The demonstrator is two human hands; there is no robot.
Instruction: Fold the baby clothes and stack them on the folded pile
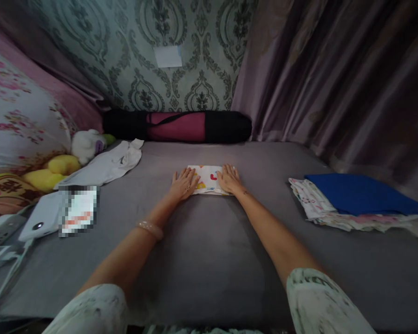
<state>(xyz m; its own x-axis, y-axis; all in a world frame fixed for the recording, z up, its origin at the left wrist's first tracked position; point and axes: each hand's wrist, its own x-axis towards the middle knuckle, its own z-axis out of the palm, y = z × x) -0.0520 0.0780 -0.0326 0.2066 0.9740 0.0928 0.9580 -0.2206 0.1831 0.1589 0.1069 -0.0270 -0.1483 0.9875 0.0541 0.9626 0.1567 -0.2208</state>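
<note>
A small folded cloth, white with a red, yellow and blue print, lies flat on the grey sheet. My left hand rests flat over its left end, fingers spread. Over the right end lies my right hand, palm down with fingers stretched out. Both hands press on the cloth from above and neither grips it. The parts of the cloth beneath the palms are hidden.
To the right is a pile of folded fabric with a blue cloth on top. At the left lie a light grey garment, plush toys, a white device and a power strip. A long black-and-pink bag lies along the wall.
</note>
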